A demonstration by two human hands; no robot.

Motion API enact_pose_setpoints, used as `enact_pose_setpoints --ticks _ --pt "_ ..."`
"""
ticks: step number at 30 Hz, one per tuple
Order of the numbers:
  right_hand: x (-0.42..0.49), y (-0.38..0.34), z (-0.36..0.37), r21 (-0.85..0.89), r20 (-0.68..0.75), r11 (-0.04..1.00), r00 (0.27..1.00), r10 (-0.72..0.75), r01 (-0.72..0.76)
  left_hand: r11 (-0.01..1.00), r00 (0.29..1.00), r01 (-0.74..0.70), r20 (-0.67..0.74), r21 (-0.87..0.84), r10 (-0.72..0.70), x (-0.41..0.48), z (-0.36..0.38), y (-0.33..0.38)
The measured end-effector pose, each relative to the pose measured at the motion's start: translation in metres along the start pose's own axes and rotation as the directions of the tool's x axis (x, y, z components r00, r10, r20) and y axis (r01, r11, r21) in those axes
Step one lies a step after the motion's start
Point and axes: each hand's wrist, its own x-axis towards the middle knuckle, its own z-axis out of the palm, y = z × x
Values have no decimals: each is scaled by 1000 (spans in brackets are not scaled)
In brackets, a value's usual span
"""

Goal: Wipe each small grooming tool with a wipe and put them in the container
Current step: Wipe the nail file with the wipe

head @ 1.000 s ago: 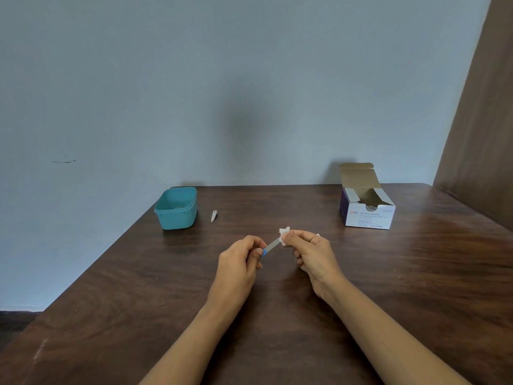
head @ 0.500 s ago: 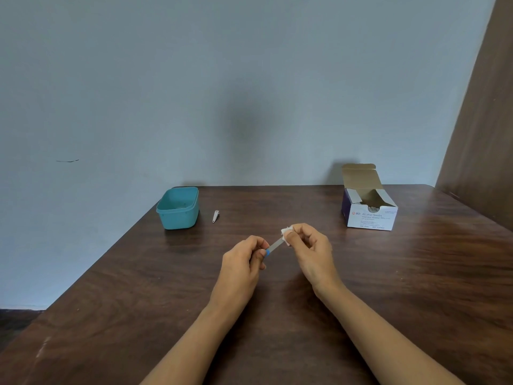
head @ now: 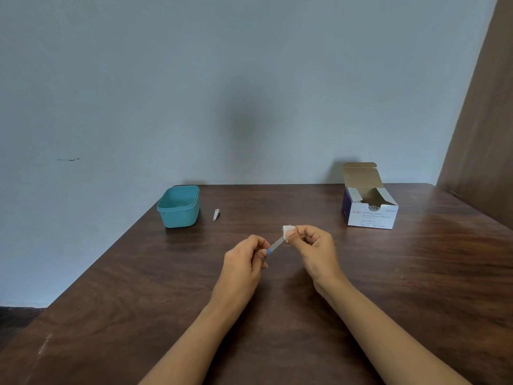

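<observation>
Down at the bottom edge our two forearms came in, both cut off before the elbow. Our left hand (head: 244, 259) had its fingers curled, pinching the blue end of a slim nail file (head: 276, 245) between thumb and fingertips; most of that blue handle was hidden inside the grip. Our right hand (head: 313, 251) was curled too, with thumb and forefinger pinching a small white wipe (head: 287, 230) folded over the far tip of the file, so we could not see the tip itself. The file hung above the dark wooden table (head: 138, 287), slanting up from left to right between the hands.

Farther back on the left a small metal nail clipper (head: 216, 214) lay on the table, just beside a teal plastic container (head: 180, 219) near the far edge; we could not make out what lay inside it. Well apart on the right stood an open cardboard box (head: 370, 216) with its lid flap up, printed "BD Alcohol Swabs"; the smaller lines beneath were too fine to read. Behind everything rose a pale blue wall (head: 249, 79) bearing one short dark mark.
</observation>
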Motion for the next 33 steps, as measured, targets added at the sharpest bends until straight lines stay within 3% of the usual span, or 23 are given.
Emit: enact_pose_setpoints --ticks 5,10,14,23,33 --pt "0 0 0 57 14 995 996 87 -87 1000 1000 3 7 -6 -3 0 0 1" --pt "1 4 0 -119 -26 992 998 -55 51 1000 1000 -7 23 -23 7 -1 1 3" --pt "2 6 0 -159 -46 985 996 -75 67 999 999 32 18 -39 -31 -3 -1 3" --pt "3 1 0 7 -2 997 997 81 -81 998 998 48 43 -46 -46 -3 -2 5" --pt "4 2 -5 -219 -37 972 995 -94 84 997 994 36 103 -68 -29 -4 -1 8"
